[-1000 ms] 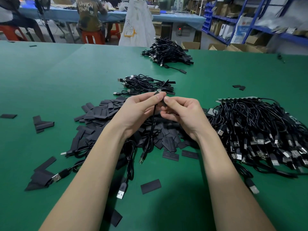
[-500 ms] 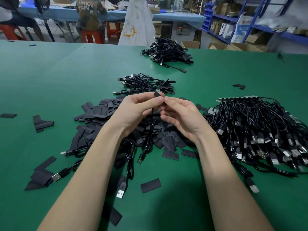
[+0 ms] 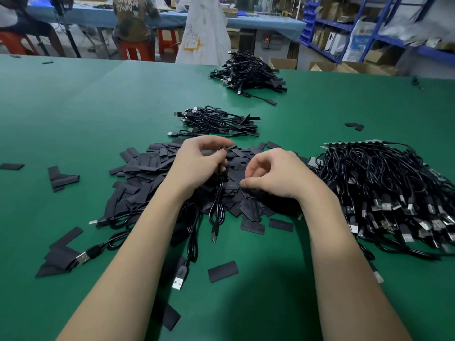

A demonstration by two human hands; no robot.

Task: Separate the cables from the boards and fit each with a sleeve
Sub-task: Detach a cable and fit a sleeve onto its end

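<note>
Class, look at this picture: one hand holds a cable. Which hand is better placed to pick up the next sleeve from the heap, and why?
Probably the right hand. Its fingertips reach down onto the heap of sleeves and it seems to carry nothing, while the left hand already grips the cable by its upper end.

Even overhead light, soft shadows below forearms, wide-angle edge bowing.

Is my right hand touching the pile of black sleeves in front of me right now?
Touching. The head view shows the right hand lowered onto the pile of black sleeves, its curled fingertips meeting a sleeve on top, with no green mat visible between them.
</note>
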